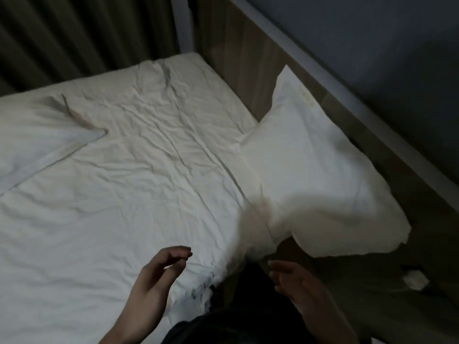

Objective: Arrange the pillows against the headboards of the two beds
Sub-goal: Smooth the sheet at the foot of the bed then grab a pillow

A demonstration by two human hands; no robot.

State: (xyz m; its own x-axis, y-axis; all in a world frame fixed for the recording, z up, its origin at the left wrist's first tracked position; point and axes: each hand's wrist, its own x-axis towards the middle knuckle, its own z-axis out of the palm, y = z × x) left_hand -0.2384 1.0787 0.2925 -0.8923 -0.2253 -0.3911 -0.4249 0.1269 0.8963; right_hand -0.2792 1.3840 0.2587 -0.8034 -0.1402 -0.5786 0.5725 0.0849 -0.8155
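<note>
While both the left hand and the right hand hover empty with loosely spread fingers at the near edge of the bed, one pillow already leans against the headboard. Farther left, a second pillow lies flat on the bed, well apart from the headboard, so I judge the job partly done; no second bed shows.

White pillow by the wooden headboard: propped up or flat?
Propped up: the white pillow leans on the wooden headboard, its near end overhanging the bed edge.
</note>
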